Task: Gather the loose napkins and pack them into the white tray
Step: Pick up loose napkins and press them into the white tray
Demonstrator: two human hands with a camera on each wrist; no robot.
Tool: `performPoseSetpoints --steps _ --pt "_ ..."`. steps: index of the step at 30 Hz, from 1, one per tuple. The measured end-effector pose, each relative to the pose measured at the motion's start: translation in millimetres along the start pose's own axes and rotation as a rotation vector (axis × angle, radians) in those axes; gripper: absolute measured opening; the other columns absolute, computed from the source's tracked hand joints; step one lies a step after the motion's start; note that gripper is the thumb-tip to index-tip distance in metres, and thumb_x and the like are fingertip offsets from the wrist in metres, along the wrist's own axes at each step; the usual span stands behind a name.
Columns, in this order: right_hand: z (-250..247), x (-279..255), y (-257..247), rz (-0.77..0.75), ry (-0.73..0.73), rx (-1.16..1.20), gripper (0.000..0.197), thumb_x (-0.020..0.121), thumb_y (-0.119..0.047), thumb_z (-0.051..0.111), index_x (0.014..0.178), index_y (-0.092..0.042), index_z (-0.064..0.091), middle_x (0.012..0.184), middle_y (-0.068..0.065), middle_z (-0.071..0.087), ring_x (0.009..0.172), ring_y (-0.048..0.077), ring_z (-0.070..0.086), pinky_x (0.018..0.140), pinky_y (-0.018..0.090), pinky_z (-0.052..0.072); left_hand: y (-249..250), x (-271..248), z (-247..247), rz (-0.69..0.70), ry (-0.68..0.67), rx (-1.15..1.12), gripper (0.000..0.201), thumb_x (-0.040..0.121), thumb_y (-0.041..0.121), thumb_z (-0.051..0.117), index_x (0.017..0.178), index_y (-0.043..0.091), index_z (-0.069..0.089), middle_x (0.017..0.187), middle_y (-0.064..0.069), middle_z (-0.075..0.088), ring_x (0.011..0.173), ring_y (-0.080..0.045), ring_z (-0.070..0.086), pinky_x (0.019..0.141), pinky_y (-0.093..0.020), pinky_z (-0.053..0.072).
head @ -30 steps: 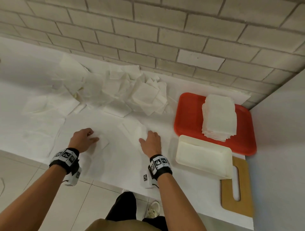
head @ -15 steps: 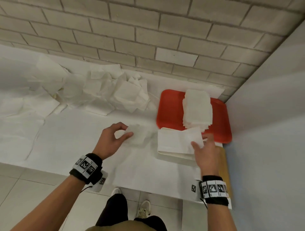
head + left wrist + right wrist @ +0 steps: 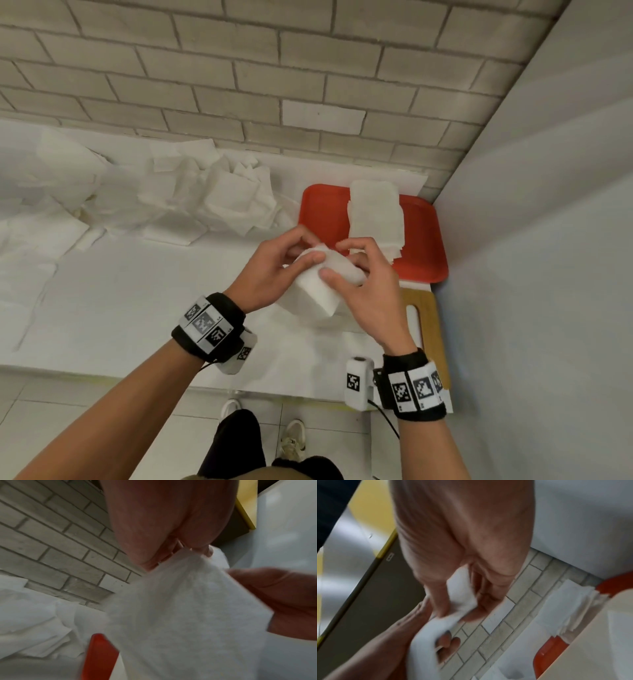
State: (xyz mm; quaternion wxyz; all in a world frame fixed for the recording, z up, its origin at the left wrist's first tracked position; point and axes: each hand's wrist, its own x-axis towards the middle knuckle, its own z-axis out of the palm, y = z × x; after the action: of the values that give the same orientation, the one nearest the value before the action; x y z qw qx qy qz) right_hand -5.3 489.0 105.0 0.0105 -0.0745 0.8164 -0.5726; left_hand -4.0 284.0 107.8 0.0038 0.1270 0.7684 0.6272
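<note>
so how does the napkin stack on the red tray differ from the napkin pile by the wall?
The napkin stack is squared up, edges roughly aligned; the napkin pile is jumbled, sheets at mixed angles. The stack sits on the red tray; the pile lies straight on the white table. The stack is compact; the pile spreads wide along the brick wall. Both are white and untouched by the hands.

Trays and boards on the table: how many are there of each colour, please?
Red tray: 1
White tray: 1
Wooden board: 1
Total: 3
</note>
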Motion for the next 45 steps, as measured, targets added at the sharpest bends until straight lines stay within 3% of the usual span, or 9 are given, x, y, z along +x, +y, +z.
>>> performPoseSetpoints --steps 6,11,14,18,21,28,36,41,45 --pt "-19.5 4.1 36.2 0.08 0.406 -0.017 0.025 0.095 -0.03 0.083 0.11 -0.027 0.064 0.099 -0.016 0.074 0.089 0.004 0.07 0.076 0.031 0.056 -35.1 10.8 6.6 -0.2 -0.033 0.206 0.058 0.085 0.033 0.09 0.128 0.038 0.052 0.117 0.009 0.075 0.101 -0.008 0.073 0.087 -0.037 0.059" --pt "-12.2 3.9 100.0 0.146 0.352 -0.682 0.04 0.095 -0.034 0.081 0.118 -0.025 0.049 0.088 0.007 0.073 0.085 0.033 0.069 0.073 0.044 0.057 -78.4 19.4 22.6 -0.263 0.078 0.461 0.055 0.09 0.034 0.084 0.128 0.034 0.045 0.118 0.005 0.066 0.099 -0.024 0.063 0.087 -0.041 0.053" --pt "-4.7 6.1 118.6 0.187 0.326 -0.861 0.042 0.09 -0.031 0.086 0.117 -0.02 0.056 0.081 0.007 0.075 0.09 0.035 0.066 0.079 0.044 0.049 -94.8 24.9 42.3 -0.199 -0.012 0.777 0.05 0.096 0.034 0.076 0.132 0.025 0.043 0.092 -0.007 0.069 0.086 -0.034 0.067 0.078 -0.04 0.047" --pt "-1.5 7.1 121.0 0.238 0.307 -1.0 0.054 0.084 -0.032 0.091 0.125 -0.015 0.06 0.094 0.008 0.078 0.097 0.035 0.065 0.08 0.044 0.047 -102.5 26.8 54.8 -0.074 -0.077 1.066 0.051 0.091 0.035 0.078 0.132 0.02 0.05 0.119 -0.004 0.07 0.109 -0.032 0.064 0.087 -0.043 0.046" --pt "1.1 4.9 110.7 0.117 0.371 -0.929 0.04 0.089 -0.029 0.086 0.118 -0.016 0.062 0.112 0.011 0.066 0.099 0.034 0.061 0.077 0.047 0.054 -102.4 28.2 59.3 0.117 -0.065 1.051 0.043 0.083 0.022 0.086 0.118 0.015 0.062 0.111 -0.005 0.058 0.099 -0.03 0.058 0.077 -0.043 0.051" --pt "5.9 34.5 106.5 0.576 -0.224 -0.867 0.043 0.095 -0.031 0.076 0.133 -0.021 0.058 0.13 0.011 0.056 0.116 0.028 0.059 0.092 0.035 0.05 -103.6 51.9 58.2 -0.183 -0.591 1.166 0.029 0.1 0.001 0.057 0.125 0.013 0.063 0.133 -0.011 0.058 0.121 -0.036 0.059 0.091 -0.047 0.054" --pt "47.6 32.1 35.0 0.323 0.103 -0.836 0.027 0.101 -0.031 0.071 0.126 -0.027 0.062 0.123 0.003 0.067 0.108 0.03 0.07 0.085 0.043 0.058 -126.7 60.4 -82.0 -0.019 0.1 0.773 0.007 0.094 0.014 0.064 0.097 0.019 0.068 0.095 -0.005 0.075 0.083 -0.031 0.071 0.07 -0.04 0.058" --pt "130.7 77.9 -9.7 0.088 0.194 -0.518 0.032 0.099 -0.031 0.076 0.126 -0.023 0.063 0.121 0.003 0.069 0.105 0.026 0.068 0.085 0.037 0.056 -198.8 50.8 -223.1 -0.47 0.443 0.869 0.048 0.092 0.025 0.078 0.13 0.003 0.06 0.127 -0.026 0.06 0.117 -0.049 0.057 0.092 -0.057 0.052" --pt "190.8 168.3 -4.1 0.193 0.154 -0.336 0.051 0.096 -0.032 0.079 0.135 -0.011 0.054 0.136 0.012 0.064 0.123 0.034 0.063 0.093 0.036 0.049 -227.5 27.3 -277.7 -0.745 0.31 0.849 0.084 0.091 0.043 0.081 0.151 0.002 0.04 0.145 -0.027 0.052 0.136 -0.046 0.046 0.105 -0.058 0.047"
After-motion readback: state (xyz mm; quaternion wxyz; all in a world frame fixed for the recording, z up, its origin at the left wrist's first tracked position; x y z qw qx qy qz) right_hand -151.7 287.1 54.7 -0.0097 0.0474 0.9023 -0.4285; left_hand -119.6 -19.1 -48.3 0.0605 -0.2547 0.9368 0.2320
